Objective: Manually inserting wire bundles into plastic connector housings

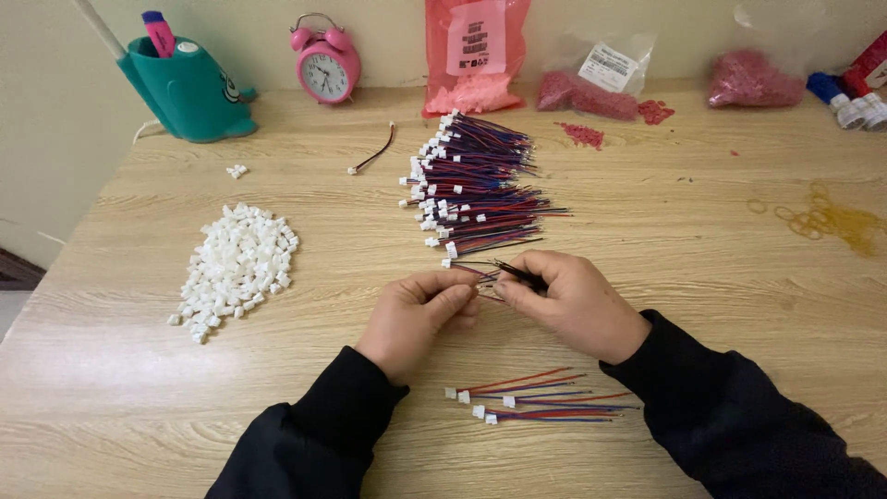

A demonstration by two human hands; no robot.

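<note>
My left hand (420, 310) and my right hand (568, 300) meet at the middle of the wooden table (702, 240), fingertips pinched together on a thin wire lead (490, 274) with red and dark strands. My right hand also grips thin black tweezers (519, 273). Just beyond the hands lies a big fanned bundle of red, blue and black wires with white plug ends (476, 185). Between my forearms, near the front edge, rest several more such wires (540, 402). The part pinched by my left fingers is hidden.
A heap of small white plastic connectors (236, 263) lies at the left. At the back stand a teal holder (189, 88), a pink alarm clock (325, 60), pink bags of small parts (476, 55) and rubber bands (818, 217). A lone wire (374, 152) lies behind the bundle.
</note>
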